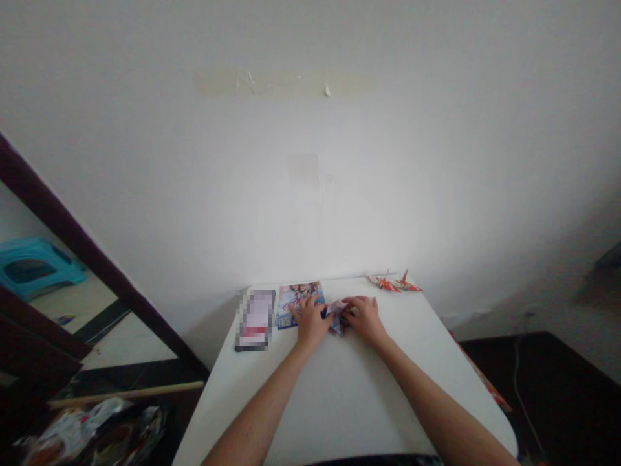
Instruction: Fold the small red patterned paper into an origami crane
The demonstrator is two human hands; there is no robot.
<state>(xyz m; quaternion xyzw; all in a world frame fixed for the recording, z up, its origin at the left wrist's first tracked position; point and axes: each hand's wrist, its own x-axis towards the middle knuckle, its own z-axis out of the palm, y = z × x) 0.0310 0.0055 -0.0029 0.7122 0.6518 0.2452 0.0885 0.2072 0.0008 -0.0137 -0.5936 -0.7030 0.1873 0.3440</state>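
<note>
Both my hands rest on a white table [349, 395] around a small folded piece of printed paper [338, 317]. My left hand [310, 320] presses its left side, with the fingers curled onto it. My right hand [365, 317] lies on its right side, its fingers bent down on the paper. The paper is partly hidden under my fingers. A colourful printed sheet [297, 299] lies flat just behind my left hand.
A phone-like dark object [255, 320] lies left of the printed sheet. Red and white folded paper cranes [395, 283] sit at the table's far right corner. A white wall stands behind. A blue stool [33, 265] and clutter [92, 430] are at the left.
</note>
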